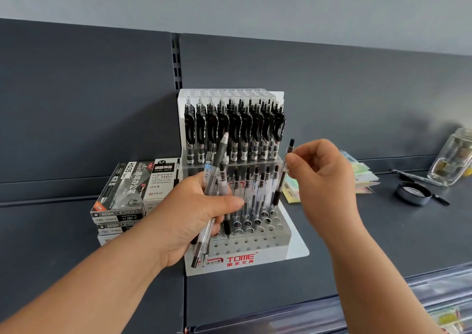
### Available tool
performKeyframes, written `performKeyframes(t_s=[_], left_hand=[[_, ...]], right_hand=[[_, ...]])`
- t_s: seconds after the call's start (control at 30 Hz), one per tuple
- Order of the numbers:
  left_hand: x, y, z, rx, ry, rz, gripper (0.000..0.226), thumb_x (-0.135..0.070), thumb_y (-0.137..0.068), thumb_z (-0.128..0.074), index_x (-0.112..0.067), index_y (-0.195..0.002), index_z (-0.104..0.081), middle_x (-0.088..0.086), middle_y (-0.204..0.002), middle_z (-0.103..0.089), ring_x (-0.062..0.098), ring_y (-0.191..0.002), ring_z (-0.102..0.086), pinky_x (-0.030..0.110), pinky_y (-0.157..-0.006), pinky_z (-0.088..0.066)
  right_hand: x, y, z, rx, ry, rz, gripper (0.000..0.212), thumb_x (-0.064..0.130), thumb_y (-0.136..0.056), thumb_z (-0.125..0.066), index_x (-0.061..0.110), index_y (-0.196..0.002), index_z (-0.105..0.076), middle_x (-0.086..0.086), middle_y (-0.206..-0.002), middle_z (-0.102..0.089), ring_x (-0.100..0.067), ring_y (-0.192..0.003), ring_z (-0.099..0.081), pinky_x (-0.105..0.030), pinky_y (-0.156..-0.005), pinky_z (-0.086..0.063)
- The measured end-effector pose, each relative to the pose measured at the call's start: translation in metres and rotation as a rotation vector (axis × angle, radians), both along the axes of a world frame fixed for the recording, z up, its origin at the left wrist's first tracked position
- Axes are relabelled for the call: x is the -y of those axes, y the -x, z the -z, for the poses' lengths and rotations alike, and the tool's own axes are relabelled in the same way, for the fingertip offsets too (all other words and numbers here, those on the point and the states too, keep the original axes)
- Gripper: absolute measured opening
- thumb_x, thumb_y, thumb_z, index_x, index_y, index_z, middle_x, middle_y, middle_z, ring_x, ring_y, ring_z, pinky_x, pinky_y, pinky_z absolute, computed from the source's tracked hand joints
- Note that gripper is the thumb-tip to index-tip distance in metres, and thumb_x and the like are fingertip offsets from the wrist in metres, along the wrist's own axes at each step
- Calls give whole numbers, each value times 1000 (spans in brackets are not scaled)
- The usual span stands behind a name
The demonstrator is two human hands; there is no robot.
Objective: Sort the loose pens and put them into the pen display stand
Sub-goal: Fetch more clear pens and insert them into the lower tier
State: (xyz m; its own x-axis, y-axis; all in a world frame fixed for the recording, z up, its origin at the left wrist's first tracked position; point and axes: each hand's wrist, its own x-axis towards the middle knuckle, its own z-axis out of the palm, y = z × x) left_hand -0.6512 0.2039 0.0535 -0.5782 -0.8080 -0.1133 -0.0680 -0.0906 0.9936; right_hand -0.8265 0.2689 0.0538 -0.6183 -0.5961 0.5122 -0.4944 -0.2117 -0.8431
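Our right hand (322, 178) pinches one pen (284, 174) near its top, the tip down at the right edge of the stand (255, 247)'s middle tier. Our left hand (194, 216) is closed around a bundle (213, 180) of pens held tilted before the stand's left side. Open holes show in the lower rows; the upper tier is packed with black pens (235, 132). Boxes (127, 193) crowd the stand's left; the shelf (383, 244) right of it lies open up to a lid (412, 193) and jar (453, 160).
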Motion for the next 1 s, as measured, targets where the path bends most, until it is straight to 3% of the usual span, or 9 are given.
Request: performKeyframes(t_s=[0.17,0.33,0.4,0.53,0.63,0.77,0.9,1.0], left_hand=[[-1,0,-3,-19,-19,1,20,11,-79,-61,-7,-87,-58,2,-77,-68,7,-51,-48,21,-43,-39],[0,-2,-3,-5,9,16,14,3,-80,-67,-10,-83,-62,14,-92,-71,10,-57,-54,21,-47,-39],[1,-2,-2,12,27,34,13,-2,-78,-71,-11,-83,-63,16,-83,-67,10,-54,-51,21,-45,-38],[-1,-1,-2,9,42,34,19,-6,-72,-77,-15,-75,-61,0,-59,-56,9,-49,-45,22,-42,-37],[-6,1,-4,-29,58,31,21,-3,-70,-78,-15,-75,-61,-3,-57,-58,7,-44,-47,19,-40,-37],[-13,6,-7,-59,146,66,22,-4,-69,-78,-12,-84,-65,-9,-52,-60,1,-42,-54,11,-39,-38],[-13,8,-5,-14,205,63,25,-10,-67,-81,-13,-84,-64,-11,-52,-60,-1,-44,-54,11,-42,-38],[-9,6,-1,23,185,27,25,-21,-69,-80,-15,-81,-59,-8,-50,-52,7,-42,-46,20,-45,-38]], right_hand=[[11,0,30,16,-166,-12,14,14,-87,-66,21,-78,-58,0,-69,-61,-8,-58,-52,-18,-53,-45],[9,-3,48,6,-274,-18,13,16,-89,-64,17,-77,-58,1,-62,-56,-1,-48,-44,-13,-47,-40],[9,-1,44,-41,-337,-12,13,20,-89,-65,19,-78,-58,3,-64,-57,-2,-51,-46,-14,-49,-40],[2,-10,32,-136,-297,115,11,29,-88,-65,25,-84,-55,10,-82,-60,-5,-76,-56,-22,-64,-43],[-6,-28,15,-58,-149,-63,11,24,-88,-65,24,-79,-59,12,-68,-60,-1,-61,-52,-14,-57,-42],[-8,-47,3,118,-141,-376,7,17,-87,-65,19,-80,-63,9,-64,-62,-5,-60,-55,-20,-57,-47],[-8,-43,1,159,-130,-386,10,11,-88,-63,17,-81,-62,2,-65,-65,-11,-63,-61,-33,-63,-54],[-12,-19,-7,147,-45,-268,11,9,-90,-61,17,-82,-61,2,-64,-66,-12,-63,-64,-31,-65,-55]])
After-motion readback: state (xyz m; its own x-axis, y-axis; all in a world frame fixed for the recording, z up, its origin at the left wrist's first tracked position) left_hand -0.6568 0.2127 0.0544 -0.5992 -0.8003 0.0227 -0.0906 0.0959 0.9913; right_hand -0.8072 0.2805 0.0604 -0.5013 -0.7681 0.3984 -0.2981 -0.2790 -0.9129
